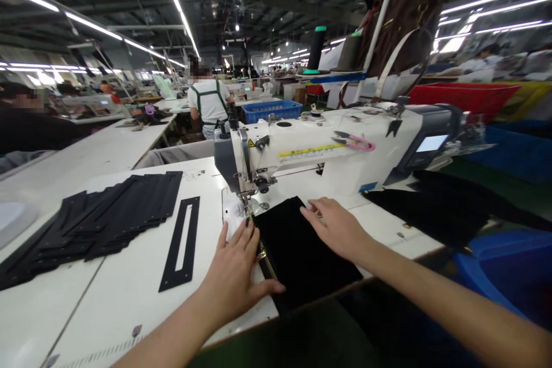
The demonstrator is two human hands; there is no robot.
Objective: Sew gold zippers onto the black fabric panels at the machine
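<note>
A black fabric piece (297, 253) lies on the white table under the needle of a white sewing machine (328, 149). My left hand (235, 273) lies flat and open on the fabric's left edge, fingers stretched toward the presser foot (248, 207). Spread open, my right hand (334, 227) presses the fabric's upper right part, just below the machine arm. A thin light-coloured strip (265, 259) runs along the fabric's left edge, by my left thumb.
A black rectangular frame piece (181, 244) and a fanned stack of black strips (95, 221) lie on the table to the left. More black cloth (444, 207) sits right of the machine. Pink snips (356, 141) rest on the machine. A person (209, 103) stands at a farther table.
</note>
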